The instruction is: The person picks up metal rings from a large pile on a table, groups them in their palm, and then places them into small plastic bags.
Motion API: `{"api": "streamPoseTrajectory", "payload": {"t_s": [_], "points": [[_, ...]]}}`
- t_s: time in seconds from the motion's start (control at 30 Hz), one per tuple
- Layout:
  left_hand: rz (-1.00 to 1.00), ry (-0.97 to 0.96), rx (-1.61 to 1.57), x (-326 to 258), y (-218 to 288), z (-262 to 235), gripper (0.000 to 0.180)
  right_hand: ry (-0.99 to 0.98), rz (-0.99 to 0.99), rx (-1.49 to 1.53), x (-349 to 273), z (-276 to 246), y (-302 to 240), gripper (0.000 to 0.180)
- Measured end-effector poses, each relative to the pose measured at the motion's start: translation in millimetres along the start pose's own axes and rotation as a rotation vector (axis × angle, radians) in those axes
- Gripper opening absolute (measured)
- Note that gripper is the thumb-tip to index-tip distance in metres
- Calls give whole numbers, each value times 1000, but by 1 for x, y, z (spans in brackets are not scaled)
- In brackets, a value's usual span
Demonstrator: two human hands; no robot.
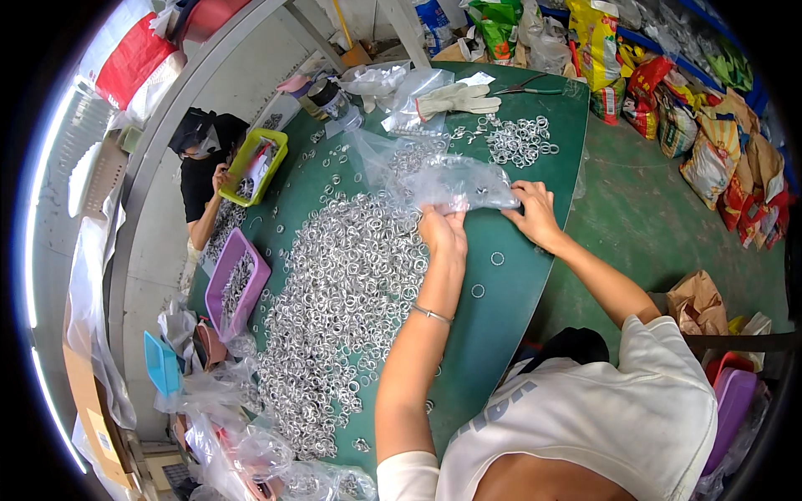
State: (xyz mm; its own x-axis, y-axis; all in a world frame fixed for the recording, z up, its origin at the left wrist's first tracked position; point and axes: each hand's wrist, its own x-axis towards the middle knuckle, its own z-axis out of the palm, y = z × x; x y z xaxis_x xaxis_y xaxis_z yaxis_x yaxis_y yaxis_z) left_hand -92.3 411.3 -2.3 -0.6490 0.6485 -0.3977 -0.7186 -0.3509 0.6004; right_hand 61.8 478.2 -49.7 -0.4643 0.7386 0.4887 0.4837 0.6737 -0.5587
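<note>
"From your seat, what's hard to make out?"

"The fingertips of the left hand (445, 234). They go in at the near edge of the clear plastic bag (468, 185), and its folds and glare blur them, so I can't tell if they are clamped. The right hand (537, 213) I read better: thumb and fingers pinched on the bag's right end. A co-worker (200, 159) across the green table (493, 321) is partly cut off by a yellow-green basket (273, 169)."

"Where is the bag, and how does it look?"

"Over the table's far half, between the big heap of metal rings (342, 292) and the smaller ring cluster (520, 140). It's thin, crumpled and shiny, milky where it bunches. Small silvery pieces show at its far side; I can't tell whether they're inside or beneath. The heap's rings are bright silver and tangled together."

"Any labels?"

"Printing covers the yellow sack (591, 42) and the red sack (645, 88) on the floor side. The white shirt (576, 417) has grey lettering, bent by folds. The dark jar (330, 100) wears a pale label, too small for me to read."
</note>
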Motion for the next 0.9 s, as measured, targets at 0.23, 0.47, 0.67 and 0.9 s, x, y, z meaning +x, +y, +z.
{"api": "streamPoseTrajectory", "payload": {"t_s": [0.23, 0.47, 0.67, 0.9], "points": [[-5, 4, -78, -13, -1, 26, 37, -116, -64, 96, 3, 6, 8, 13], [-63, -99, -29, -8, -8, -30, 34, 234, -45, 139, 49, -25, 40, 9], [-35, -72, 241, -27, -13, -37, 33, 267, -193, -238, 83, -21, 53, 19], [940, -155, 1079, -57, -10, -30, 64, 40, -81, 483, -4, -43, -55, 56]]}}
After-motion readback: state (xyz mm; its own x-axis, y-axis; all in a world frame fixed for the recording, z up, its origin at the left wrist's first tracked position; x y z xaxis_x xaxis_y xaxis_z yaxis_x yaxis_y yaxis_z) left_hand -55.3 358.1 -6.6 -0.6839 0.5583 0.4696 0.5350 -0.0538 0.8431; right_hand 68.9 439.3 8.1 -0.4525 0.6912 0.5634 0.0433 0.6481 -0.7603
